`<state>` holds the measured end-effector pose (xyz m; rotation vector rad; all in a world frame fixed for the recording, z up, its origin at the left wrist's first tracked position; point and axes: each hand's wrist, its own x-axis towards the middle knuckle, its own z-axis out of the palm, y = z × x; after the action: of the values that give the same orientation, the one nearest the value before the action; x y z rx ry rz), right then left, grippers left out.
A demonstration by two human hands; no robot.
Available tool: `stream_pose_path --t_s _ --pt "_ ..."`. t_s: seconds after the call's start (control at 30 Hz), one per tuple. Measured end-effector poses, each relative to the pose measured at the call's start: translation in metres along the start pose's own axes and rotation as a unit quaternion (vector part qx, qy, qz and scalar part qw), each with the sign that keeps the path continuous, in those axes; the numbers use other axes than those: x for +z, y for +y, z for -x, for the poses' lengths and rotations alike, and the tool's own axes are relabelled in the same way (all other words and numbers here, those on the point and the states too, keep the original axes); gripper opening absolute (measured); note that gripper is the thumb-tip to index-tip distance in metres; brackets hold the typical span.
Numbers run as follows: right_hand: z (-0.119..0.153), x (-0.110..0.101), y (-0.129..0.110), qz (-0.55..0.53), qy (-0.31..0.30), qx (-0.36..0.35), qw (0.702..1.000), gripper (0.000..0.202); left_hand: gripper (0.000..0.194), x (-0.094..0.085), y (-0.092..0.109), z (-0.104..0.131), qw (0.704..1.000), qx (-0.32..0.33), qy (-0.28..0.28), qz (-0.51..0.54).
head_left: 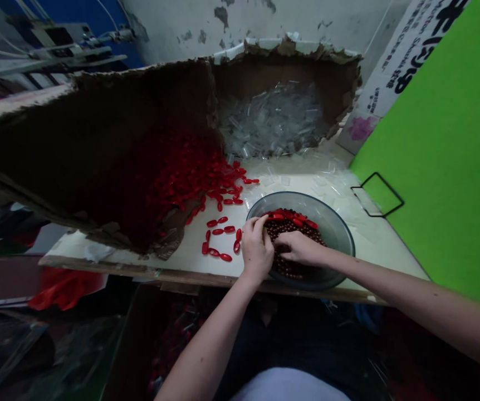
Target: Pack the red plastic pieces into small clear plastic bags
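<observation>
A grey oval bowl sits near the table's front edge with many small dark brown beads inside. Several glossy red pieces lie on top of the beads. My left hand is at the bowl's left rim, fingers bent and drawn together; whatever they grip is hidden. Inside the bowl, my right hand has its fingers pinched low against the beads, and I cannot make out what is between them. Loose red oblong pieces lie on the white table left of my left hand.
A torn cardboard box lies open at the left, spilling a heap of red pieces. Clear plastic pieces fill another cardboard compartment behind. On the right stand a bright green panel and a black wire loop.
</observation>
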<state>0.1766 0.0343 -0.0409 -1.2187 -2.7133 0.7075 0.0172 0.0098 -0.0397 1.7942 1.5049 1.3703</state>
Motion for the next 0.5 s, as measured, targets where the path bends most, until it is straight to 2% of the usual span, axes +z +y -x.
stream_pose_path --t_s 0.07,0.13,0.23,0.3,0.4,0.43,0.5 --pt "0.005 -0.006 0.005 -0.136 0.027 0.034 0.990 0.021 0.038 -0.001 -0.001 -0.001 1.000 -0.004 0.001 0.007" --pt "0.012 -0.011 0.008 -0.274 0.057 0.072 0.957 0.024 0.037 -0.004 0.000 -0.003 1.000 -0.009 -0.003 0.020" --pt "0.022 -0.021 0.005 -0.382 0.107 0.116 0.911 0.030 0.037 -0.010 0.004 -0.007 0.998 -0.015 -0.035 0.053" --pt "0.027 -0.030 -0.001 -0.435 0.140 0.135 0.879 0.033 0.041 -0.013 0.011 -0.009 0.990 -0.026 -0.086 0.109" --pt "0.032 -0.046 -0.012 -0.498 0.188 0.137 0.835 0.033 0.049 -0.013 0.025 -0.009 0.944 -0.060 -0.205 0.250" --pt "0.034 -0.051 -0.015 -0.507 0.204 0.131 0.827 0.033 0.050 -0.011 0.030 -0.009 0.926 -0.071 -0.230 0.292" --pt "0.036 -0.062 -0.019 -0.503 0.223 0.123 0.826 0.033 0.045 -0.008 0.040 -0.011 0.904 -0.091 -0.236 0.344"
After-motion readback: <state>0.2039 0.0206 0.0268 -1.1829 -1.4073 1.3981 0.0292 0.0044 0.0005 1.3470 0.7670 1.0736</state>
